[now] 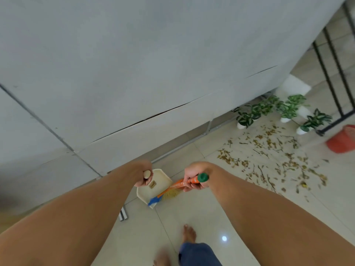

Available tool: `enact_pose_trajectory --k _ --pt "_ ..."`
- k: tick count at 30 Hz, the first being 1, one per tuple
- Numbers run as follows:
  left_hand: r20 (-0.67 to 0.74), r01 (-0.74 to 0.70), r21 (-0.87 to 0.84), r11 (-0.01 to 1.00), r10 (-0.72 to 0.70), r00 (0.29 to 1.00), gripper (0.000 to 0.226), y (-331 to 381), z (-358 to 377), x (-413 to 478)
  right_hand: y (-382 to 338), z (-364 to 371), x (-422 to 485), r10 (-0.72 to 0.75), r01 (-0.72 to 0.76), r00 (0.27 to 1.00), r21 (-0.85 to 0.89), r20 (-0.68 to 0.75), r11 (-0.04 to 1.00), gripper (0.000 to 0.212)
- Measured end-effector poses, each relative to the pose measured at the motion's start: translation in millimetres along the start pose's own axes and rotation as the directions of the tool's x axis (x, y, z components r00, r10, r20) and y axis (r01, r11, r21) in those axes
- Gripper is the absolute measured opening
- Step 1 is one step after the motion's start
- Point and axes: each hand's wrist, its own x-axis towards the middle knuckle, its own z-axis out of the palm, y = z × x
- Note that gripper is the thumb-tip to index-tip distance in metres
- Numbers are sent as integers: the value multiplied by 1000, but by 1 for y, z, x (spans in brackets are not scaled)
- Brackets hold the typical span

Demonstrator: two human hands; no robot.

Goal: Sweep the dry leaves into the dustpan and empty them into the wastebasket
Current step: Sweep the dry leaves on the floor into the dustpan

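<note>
on the tiled floor (211, 227), dry leaves (269, 156) lie strewn ahead to our right, trailing toward the orange wastebasket (342, 139); our right hand (194, 179), the nearer, grips the broom (179, 184), our left hand (143, 176) the dustpan (145, 193) handle.

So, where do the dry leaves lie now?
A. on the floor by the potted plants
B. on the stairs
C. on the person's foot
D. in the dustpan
A: the leaves lie scattered over the tiles beside the plants, and the dustpan holds none.
</note>
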Motion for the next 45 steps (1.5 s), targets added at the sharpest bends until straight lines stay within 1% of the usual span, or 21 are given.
enact_pose_trajectory --k 3,5,9,10,14,17,18,19,22,23,24,25,27,29,31,34,37,39,42,45 --pt "-27 18 -181 983 -23 999 20 0 19 -19 28 -19 -15 8 -8 1000 9 -25 1000 15" --pt "-19 46 -273 961 -53 998 18 1 33 -29 44 -32 -25 9 -8 999 28 -37 1000 14" --pt "-3 50 -346 937 -54 999 18 3 73 -51 79 -58 -46 -27 34 994 63 -102 997 10" --pt "-2 49 -352 935 -53 999 18 3 83 -56 87 -63 -49 -41 49 992 71 -118 996 12" --pt "3 57 -371 927 -60 998 18 1 137 -76 132 -98 -59 -100 121 979 113 -175 986 39" --pt "-5 55 -356 933 -61 998 19 -5 179 -89 168 -128 -70 -156 187 965 132 -210 974 47" --pt "-8 54 -354 934 -60 998 19 -9 196 -93 183 -141 -73 -172 205 961 144 -216 968 45" --pt "-4 54 -354 934 -59 998 19 -12 213 -97 198 -154 -75 -181 218 960 166 -213 962 39" --pt "-8 33 -400 916 -40 999 18 -20 255 -105 241 -188 -74 -175 233 963 305 -206 923 8" --pt "-2 34 -423 905 -38 999 18 -22 268 -107 255 -199 -73 -173 241 962 352 -213 904 5" --pt "5 37 -445 895 -39 999 18 -23 279 -109 268 -210 -70 -175 250 960 387 -220 887 7" --pt "9 39 -465 884 -39 999 17 -25 286 -110 277 -218 -69 -174 253 960 406 -221 878 8" --pt "10 43 -505 862 -44 999 17 -26 302 -112 293 -235 -70 -155 215 972 399 -178 891 8" --pt "12 44 -535 844 -44 999 16 -26 311 -111 302 -248 -69 -130 173 982 383 -137 907 10" --pt "8 43 -568 822 -47 999 16 -21 319 -106 305 -261 -64 -132 168 984 370 -120 914 13" --pt "-9 31 -610 792 -46 999 21 -10 332 -96 305 -275 -51 -134 170 983 365 -124 915 15" --pt "-16 10 -612 791 -25 1000 15 4 348 -82 295 -289 -32 -156 194 979 381 -128 904 9" --pt "-23 1 -634 773 -20 1000 17 17 355 -66 284 -300 -17 -153 186 982 390 -115 902 5" --pt "-39 25 -682 731 -71 997 25 34 363 -49 273 -320 2 -115 153 985 350 -129 924 9" --pt "-38 15 -671 741 -54 998 24 49 374 -41 273 -347 21 -33 78 989 321 -143 944 12"
